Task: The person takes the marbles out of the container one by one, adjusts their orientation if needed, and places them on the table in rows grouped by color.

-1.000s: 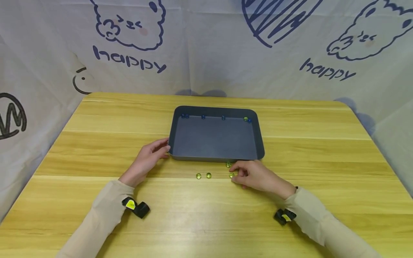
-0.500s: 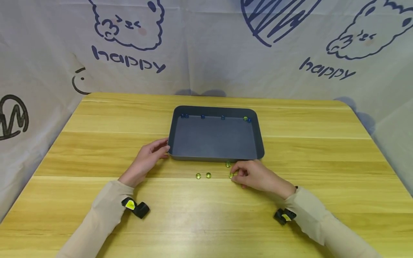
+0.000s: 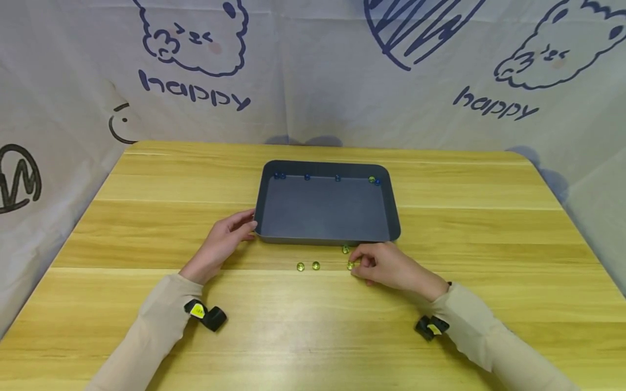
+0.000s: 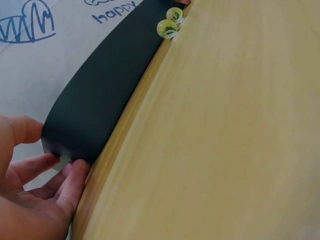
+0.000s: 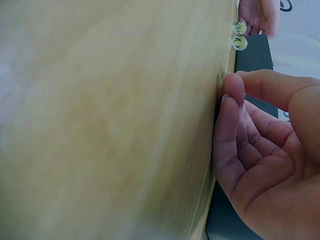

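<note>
- Yellow-green glass marble [image 3: 350, 266]: just near of the grey tray [image 3: 323, 212], grip of the right hand [image 3: 383, 266] clamped on it.
- Three matching marbles [image 3: 316, 265]: one just far of it, two to its left.
- Left hand [image 3: 222, 240]: grip relaxed, fingers apart, touching the tray's near left corner.
- Along the tray's far wall: blue marbles [image 3: 307, 177].

The left hand [image 3: 221, 237] reaches forward, fingers [image 4: 74, 185] parted, the right hand [image 3: 388, 267] (fingertips [image 5: 233, 86] drawn together) bent inward

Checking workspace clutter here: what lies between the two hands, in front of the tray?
The head view shows four yellow-green marbles: two side by side, one at the fingertips of the right hand, one near the tray.
</note>
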Available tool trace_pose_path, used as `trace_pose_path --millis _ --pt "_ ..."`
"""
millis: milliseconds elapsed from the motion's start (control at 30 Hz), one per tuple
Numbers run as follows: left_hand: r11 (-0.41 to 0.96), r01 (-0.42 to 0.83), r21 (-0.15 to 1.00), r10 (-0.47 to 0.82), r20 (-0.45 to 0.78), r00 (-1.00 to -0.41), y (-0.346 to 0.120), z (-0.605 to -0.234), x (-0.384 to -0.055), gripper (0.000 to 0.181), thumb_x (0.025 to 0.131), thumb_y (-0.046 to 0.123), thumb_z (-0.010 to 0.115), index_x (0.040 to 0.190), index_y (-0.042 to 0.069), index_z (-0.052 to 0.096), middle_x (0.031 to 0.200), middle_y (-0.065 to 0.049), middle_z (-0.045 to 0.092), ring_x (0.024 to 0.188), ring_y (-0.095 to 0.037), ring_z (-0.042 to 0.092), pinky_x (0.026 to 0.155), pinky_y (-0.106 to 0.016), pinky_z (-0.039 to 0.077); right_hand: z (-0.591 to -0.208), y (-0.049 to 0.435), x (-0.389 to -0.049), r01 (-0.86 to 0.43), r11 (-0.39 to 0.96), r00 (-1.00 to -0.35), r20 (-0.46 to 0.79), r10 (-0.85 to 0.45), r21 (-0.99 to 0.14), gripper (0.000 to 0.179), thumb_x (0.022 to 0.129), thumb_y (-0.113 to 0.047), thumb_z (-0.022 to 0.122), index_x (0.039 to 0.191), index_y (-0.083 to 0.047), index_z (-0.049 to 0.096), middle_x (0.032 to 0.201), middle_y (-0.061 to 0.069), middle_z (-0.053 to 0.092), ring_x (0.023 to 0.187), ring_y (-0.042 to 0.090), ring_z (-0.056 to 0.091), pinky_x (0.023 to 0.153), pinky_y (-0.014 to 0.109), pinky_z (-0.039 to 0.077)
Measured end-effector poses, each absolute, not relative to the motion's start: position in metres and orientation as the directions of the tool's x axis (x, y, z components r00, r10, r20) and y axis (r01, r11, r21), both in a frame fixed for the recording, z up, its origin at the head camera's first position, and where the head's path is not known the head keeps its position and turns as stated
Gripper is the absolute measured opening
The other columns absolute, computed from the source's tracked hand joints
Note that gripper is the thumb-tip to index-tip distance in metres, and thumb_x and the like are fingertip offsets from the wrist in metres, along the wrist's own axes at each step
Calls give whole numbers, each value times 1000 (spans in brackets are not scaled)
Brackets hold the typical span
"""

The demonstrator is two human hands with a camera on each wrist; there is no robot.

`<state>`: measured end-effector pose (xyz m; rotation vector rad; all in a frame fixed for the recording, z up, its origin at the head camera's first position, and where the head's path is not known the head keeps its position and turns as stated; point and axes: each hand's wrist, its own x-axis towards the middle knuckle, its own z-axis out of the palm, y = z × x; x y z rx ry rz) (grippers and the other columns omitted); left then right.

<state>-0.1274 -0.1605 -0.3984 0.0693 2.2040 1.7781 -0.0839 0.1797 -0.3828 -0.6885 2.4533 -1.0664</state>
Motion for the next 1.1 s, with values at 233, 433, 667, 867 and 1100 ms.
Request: trace_pose_path --millis 233,433,667,867,1100 --pt "230 -156 961 228 -209 -951 -161 -399 -127 50 103 20 48 147 0 36 142 -21 44 111 -30 56 98 -39 45 -382 180 -84 -282 601 -810 -151 -567 -748 18 90 -6 67 106 0 67 66 -4 59 52 9 57 57 25 50" --pt "226 -157 961 228 -209 -951 -161 -399 -126 50 103 20 48 147 -1 36 141 -21 45 111 -29 56 98 -38 45 -383 180 -85 -301 593 -806 -133 -577 -747 20 90 -7 67 108 2 67 66 -4 59 52 8 57 57 24 50" --pt "225 -157 962 226 -208 -952 -160 -400 -127 50 103 20 48 147 -1 37 141 -21 45 110 -29 56 97 -37 46 -383 181 -85 -312 599 -803 -133 -582 -737 22 90 -8 67 110 2 66 66 -5 59 52 7 57 58 24 49" --pt "225 -156 962 227 -208 -952 -161 -400 -127 51 103 20 49 147 -1 37 142 -21 44 111 -30 56 99 -39 45 -382 183 -83 -314 600 -800 -136 -585 -736 24 89 -6 68 111 2 65 67 -6 58 55 7 55 54 23 47" --pt "228 -158 961 228 -210 -951 -161 -400 -128 51 103 22 49 148 0 36 142 -21 45 110 -31 56 101 -42 42 -379 188 -80 -320 613 -803 -138 -580 -722 26 89 -6 68 114 2 64 69 -7 58 58 6 54 52 23 45"
